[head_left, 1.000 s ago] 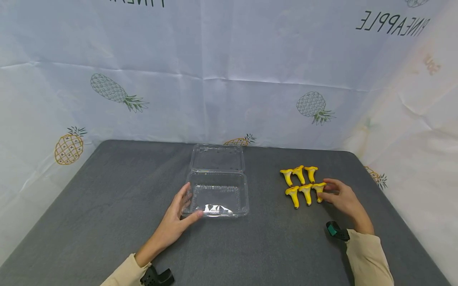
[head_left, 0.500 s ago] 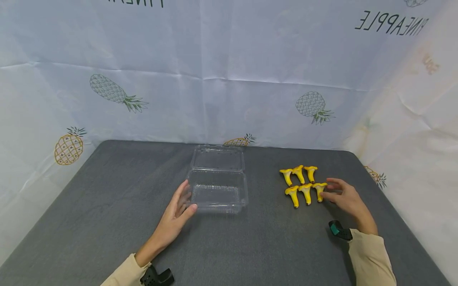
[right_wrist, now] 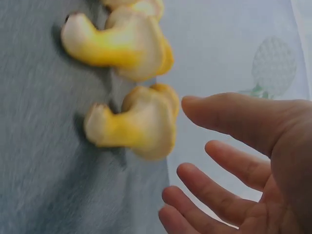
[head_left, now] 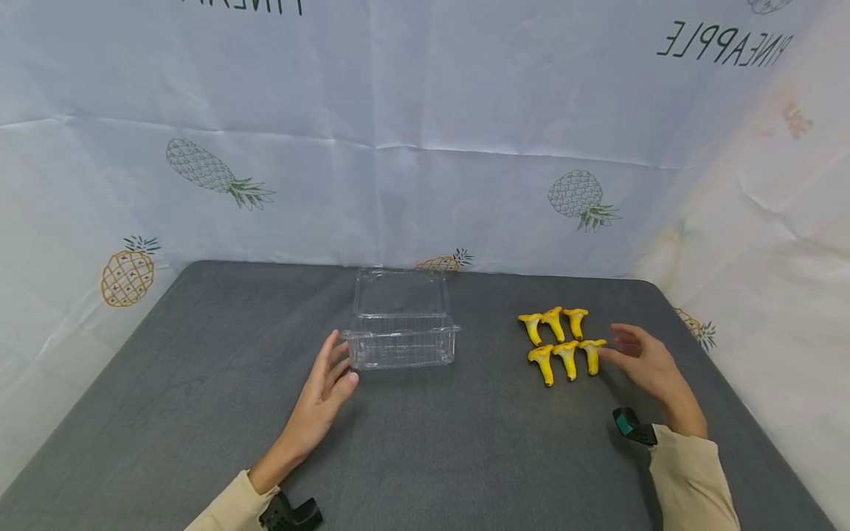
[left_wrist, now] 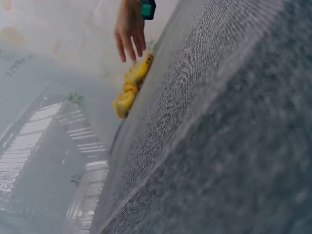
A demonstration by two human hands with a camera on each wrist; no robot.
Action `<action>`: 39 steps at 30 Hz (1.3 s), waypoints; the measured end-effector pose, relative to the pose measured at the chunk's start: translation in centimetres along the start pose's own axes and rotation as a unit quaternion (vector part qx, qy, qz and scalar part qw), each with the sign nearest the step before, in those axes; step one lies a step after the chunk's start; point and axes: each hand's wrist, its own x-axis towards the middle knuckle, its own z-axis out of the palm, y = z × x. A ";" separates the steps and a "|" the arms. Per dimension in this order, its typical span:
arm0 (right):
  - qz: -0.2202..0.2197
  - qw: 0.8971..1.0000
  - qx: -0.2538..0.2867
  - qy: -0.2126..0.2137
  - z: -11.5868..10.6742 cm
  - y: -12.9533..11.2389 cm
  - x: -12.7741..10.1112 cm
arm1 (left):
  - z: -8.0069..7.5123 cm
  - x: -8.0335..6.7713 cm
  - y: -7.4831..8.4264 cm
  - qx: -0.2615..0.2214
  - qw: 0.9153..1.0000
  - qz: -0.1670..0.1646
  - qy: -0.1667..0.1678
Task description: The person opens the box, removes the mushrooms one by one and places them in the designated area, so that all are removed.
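Observation:
A clear plastic clamshell box [head_left: 401, 346] sits mid-table with its lid [head_left: 401, 293] raised behind the base. My left hand [head_left: 337, 363] lies open at its front left corner, fingers straight and close beside the wall. Several yellow toy mushrooms [head_left: 561, 339] lie in two rows to the right. My right hand [head_left: 627, 350] hovers open just right of the nearest mushroom [head_left: 591, 355], fingers spread. In the right wrist view that mushroom [right_wrist: 134, 124] lies a small gap from my fingers [right_wrist: 229, 114]. The left wrist view shows the box [left_wrist: 48, 161], the mushrooms [left_wrist: 129, 90] and the right hand [left_wrist: 130, 29].
The grey table [head_left: 465, 442] is bounded at the back and on both sides by a white cloth [head_left: 425, 147] printed with pineapples. A wrist camera sits on each sleeve: black on the left [head_left: 288, 512], teal and black on the right [head_left: 631, 426].
The box's near edge has moved away from me and its base now lies flatter. My left hand followed it forward. My right hand has drawn slightly back from the mushroom.

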 end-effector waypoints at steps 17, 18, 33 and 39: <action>-0.130 0.990 -0.048 -0.010 3.6 -7.9 1.4 | -5.5 4.1 1.1 0.174 0.984 -0.022 0.003; -0.133 0.990 -0.047 -0.014 3.8 -8.3 1.7 | -5.8 4.5 1.1 0.192 0.981 -0.025 0.000; -0.148 0.983 -0.089 -0.059 6.1 -12.1 8.1 | -7.3 11.2 1.6 0.400 0.915 -0.037 -0.036; -0.159 0.977 -0.137 -0.026 7.5 -13.1 10.0 | -7.4 13.5 1.2 0.477 0.876 -0.057 -0.041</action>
